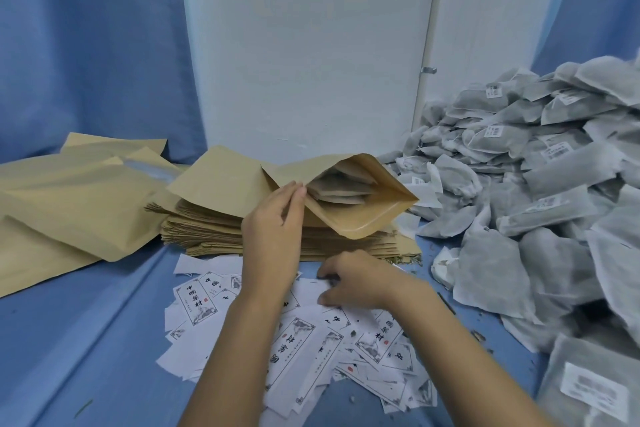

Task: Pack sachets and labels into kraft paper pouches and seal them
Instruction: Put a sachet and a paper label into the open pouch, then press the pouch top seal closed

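Heap of grey sachets (536, 201): 3 o'clock, banked against the white panel (304, 45), the largest stock on the blue cloth table (86, 340).

Filled kraft pouches (69, 204): 9 o'clock, lying flat and overlapping. Whether they are sealed cannot be told.

Stack of flat kraft pouches (214, 236): centre, unused, squared up.

Open pouch (360, 215): resting on that stack, mouth gaping toward 3 o'clock. Contents are several sachets (339, 189), lying flat well inside. No label is visible in it.

Loose labels (301, 340): scattered at 6 o'clock, printed faces mostly up, overlapping.

Left hand (273, 225): thumb and fingers are clamped on the near lip of the open pouch, holding the mouth wide.

Right hand (356, 282): down on the labels just below the stack, fingertips bent onto one sheet. Whether the pinch has closed cannot be told.

Assessment: sachet loading of this pouch appears complete, and the step in hand is picking a label. The next move calls for separating a single sheet from its neighbours and passing it into the held mouth. Sealing is not yet done.
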The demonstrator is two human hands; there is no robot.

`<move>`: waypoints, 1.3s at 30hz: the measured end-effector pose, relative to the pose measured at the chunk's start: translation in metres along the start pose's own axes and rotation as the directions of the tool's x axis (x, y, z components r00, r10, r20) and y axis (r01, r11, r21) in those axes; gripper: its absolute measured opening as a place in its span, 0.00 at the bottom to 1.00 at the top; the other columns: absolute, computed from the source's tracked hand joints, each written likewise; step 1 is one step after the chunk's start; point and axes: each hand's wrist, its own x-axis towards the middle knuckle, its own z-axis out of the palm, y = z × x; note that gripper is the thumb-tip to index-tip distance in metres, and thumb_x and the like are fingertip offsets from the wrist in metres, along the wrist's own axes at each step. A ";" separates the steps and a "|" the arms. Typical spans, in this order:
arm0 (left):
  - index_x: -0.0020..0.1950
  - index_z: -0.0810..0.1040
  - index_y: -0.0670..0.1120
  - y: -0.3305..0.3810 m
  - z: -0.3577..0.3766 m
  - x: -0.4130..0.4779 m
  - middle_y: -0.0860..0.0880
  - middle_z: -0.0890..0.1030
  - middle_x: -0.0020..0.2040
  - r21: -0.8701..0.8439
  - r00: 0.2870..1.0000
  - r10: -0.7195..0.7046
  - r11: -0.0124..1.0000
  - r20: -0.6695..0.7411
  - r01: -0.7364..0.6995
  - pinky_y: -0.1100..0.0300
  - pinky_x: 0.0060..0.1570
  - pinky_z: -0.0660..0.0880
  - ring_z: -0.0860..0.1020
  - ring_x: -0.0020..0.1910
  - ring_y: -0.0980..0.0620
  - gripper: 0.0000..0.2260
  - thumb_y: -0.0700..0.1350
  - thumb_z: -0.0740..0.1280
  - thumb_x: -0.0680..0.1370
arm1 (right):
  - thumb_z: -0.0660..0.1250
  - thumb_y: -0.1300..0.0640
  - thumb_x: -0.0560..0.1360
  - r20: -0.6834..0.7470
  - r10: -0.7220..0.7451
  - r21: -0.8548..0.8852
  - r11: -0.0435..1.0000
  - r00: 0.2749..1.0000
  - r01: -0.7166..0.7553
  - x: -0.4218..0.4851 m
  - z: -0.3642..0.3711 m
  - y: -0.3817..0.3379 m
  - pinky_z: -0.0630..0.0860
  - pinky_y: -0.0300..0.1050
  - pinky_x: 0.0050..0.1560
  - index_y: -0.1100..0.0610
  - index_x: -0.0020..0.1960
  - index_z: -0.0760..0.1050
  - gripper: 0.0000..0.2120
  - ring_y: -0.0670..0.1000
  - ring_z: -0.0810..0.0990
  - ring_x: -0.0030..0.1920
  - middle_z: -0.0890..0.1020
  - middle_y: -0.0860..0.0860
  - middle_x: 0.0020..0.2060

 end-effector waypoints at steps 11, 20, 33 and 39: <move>0.59 0.80 0.41 -0.006 0.000 0.001 0.60 0.77 0.50 -0.001 1.000 -0.002 1.000 0.000 0.002 0.84 0.48 0.63 0.71 0.49 0.76 0.12 0.43 0.64 0.79 | 0.74 0.55 0.69 -0.197 -0.013 0.020 1.000 0.980 0.018 0.005 0.010 -0.004 0.72 0.41 0.54 0.56 0.65 0.74 0.25 0.52 0.75 0.59 0.78 0.52 0.59; 0.58 0.81 0.42 -0.009 0.001 0.000 0.68 0.74 0.46 0.001 1.000 0.000 1.000 0.009 0.000 0.84 0.45 0.62 0.70 0.46 0.81 0.11 0.43 0.64 0.80 | 0.75 0.59 0.69 -0.393 0.000 0.138 0.989 0.919 0.059 -0.001 -0.001 -0.005 0.78 0.45 0.40 0.56 0.41 0.82 0.02 0.49 0.77 0.35 0.82 0.50 0.35; 0.59 0.81 0.43 -0.013 0.001 0.000 0.64 0.76 0.49 0.033 1.000 0.013 0.999 0.009 -0.013 0.85 0.46 0.62 0.71 0.47 0.77 0.12 0.45 0.64 0.80 | 0.67 0.59 0.74 -0.595 0.041 0.429 0.861 0.802 0.274 -0.021 -0.040 0.006 0.76 0.37 0.39 0.47 0.42 0.82 0.08 0.38 0.78 0.37 0.83 0.41 0.38; 0.60 0.80 0.44 -0.011 0.001 -0.002 0.61 0.76 0.51 0.038 1.000 0.011 0.999 0.001 -0.011 0.84 0.48 0.63 0.71 0.51 0.72 0.12 0.45 0.63 0.80 | 0.62 0.65 0.74 -0.963 0.151 0.230 0.894 0.225 0.384 -0.017 -0.032 0.004 0.70 0.31 0.46 0.57 0.49 0.79 0.09 0.41 0.74 0.44 0.79 0.45 0.43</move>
